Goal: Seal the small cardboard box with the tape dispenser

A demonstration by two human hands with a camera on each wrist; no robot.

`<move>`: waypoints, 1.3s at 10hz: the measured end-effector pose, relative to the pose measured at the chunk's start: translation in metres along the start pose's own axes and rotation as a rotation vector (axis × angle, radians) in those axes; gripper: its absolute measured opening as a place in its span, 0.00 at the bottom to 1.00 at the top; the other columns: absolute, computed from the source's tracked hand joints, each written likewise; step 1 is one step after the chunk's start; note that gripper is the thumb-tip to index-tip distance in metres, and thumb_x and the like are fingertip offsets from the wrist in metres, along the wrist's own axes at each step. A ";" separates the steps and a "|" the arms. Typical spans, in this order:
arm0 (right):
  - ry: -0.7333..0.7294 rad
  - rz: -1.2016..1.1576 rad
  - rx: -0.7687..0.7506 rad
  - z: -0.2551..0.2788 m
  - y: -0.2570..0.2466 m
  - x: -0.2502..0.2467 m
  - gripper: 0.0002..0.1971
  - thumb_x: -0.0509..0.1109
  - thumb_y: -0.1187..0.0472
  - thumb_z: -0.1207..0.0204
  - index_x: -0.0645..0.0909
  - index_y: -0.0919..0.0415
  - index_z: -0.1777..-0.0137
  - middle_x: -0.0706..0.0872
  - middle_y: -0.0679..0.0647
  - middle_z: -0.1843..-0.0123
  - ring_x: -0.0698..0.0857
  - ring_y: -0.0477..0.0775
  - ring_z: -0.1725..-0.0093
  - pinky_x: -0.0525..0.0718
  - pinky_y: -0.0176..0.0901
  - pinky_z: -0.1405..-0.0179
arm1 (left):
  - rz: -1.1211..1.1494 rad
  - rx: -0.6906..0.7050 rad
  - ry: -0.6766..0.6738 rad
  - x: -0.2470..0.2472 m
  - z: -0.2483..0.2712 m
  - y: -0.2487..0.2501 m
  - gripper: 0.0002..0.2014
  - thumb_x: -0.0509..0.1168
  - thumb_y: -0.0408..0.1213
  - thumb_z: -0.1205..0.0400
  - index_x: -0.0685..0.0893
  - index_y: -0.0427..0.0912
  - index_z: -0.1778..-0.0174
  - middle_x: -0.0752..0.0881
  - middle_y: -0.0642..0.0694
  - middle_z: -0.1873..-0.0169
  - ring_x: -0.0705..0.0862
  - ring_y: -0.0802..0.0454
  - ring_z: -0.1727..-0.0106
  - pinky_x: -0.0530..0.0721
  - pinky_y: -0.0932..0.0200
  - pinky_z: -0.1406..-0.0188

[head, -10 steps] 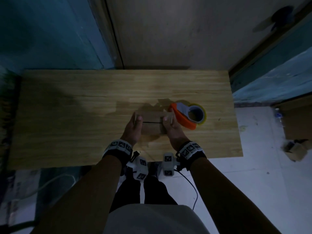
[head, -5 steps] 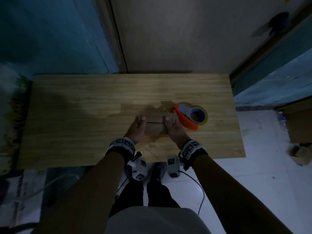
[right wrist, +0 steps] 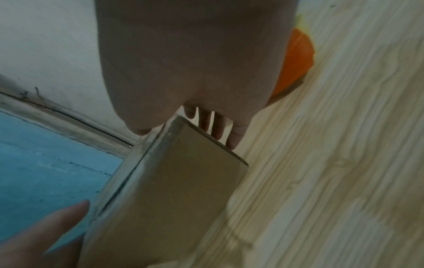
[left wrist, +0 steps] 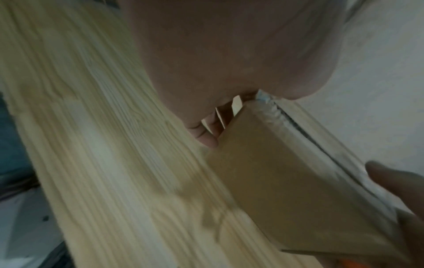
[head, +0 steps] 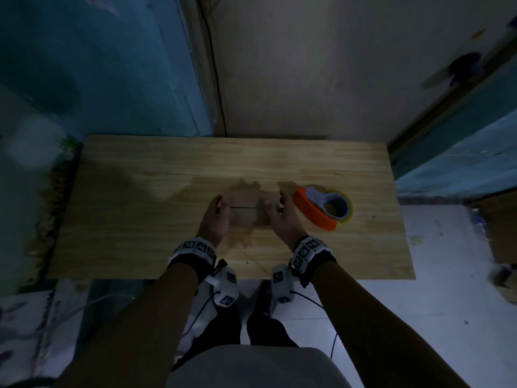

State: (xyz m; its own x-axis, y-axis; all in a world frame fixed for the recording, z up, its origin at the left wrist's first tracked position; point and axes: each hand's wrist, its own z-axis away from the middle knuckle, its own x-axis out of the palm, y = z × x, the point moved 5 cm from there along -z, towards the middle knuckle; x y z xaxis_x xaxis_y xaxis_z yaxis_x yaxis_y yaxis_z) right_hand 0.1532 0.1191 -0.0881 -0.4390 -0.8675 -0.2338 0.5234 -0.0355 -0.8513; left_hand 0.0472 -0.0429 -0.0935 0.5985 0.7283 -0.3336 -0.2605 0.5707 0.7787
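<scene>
Box (head: 244, 208) mid-table (head: 140, 219), flaps shut, seam crosswise; left hand (head: 215, 219) at its 9 o'clock end, right hand (head: 281, 217) at 3 o'clock, each grasping an end, thumb on top, fingers down the side; dispenser (head: 321, 210) just beyond at 3 o'clock, untouched.

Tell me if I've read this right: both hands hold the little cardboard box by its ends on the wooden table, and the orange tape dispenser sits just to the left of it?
Not quite: the orange tape dispenser sits to the right of the cardboard box, beside the right hand, as the head view shows. The rest holds: both hands, the left hand included, hold the box's ends on the wooden table.
</scene>
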 end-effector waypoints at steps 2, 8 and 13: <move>-0.068 0.031 -0.040 -0.006 -0.001 0.020 0.32 0.61 0.47 0.14 0.58 0.59 0.15 0.74 0.58 0.21 0.77 0.60 0.25 0.80 0.53 0.33 | -0.148 0.149 -0.050 -0.015 0.000 0.003 0.26 0.51 0.45 0.11 0.60 0.43 0.16 0.76 0.39 0.26 0.77 0.39 0.27 0.78 0.51 0.33; -0.025 0.073 -0.097 -0.004 -0.008 0.018 0.26 0.52 0.51 0.10 0.61 0.61 0.15 0.72 0.58 0.20 0.75 0.58 0.26 0.75 0.48 0.30 | -0.076 0.138 -0.003 -0.020 0.005 0.001 0.27 0.53 0.51 0.13 0.64 0.47 0.18 0.75 0.43 0.24 0.76 0.45 0.26 0.76 0.46 0.28; 0.156 0.008 -0.024 -0.001 -0.020 -0.012 0.27 0.47 0.50 0.08 0.59 0.61 0.14 0.64 0.59 0.15 0.62 0.60 0.15 0.59 0.45 0.20 | 0.258 0.035 0.191 -0.057 0.015 0.033 0.18 0.56 0.37 0.12 0.75 0.38 0.26 0.80 0.37 0.33 0.80 0.38 0.34 0.78 0.48 0.36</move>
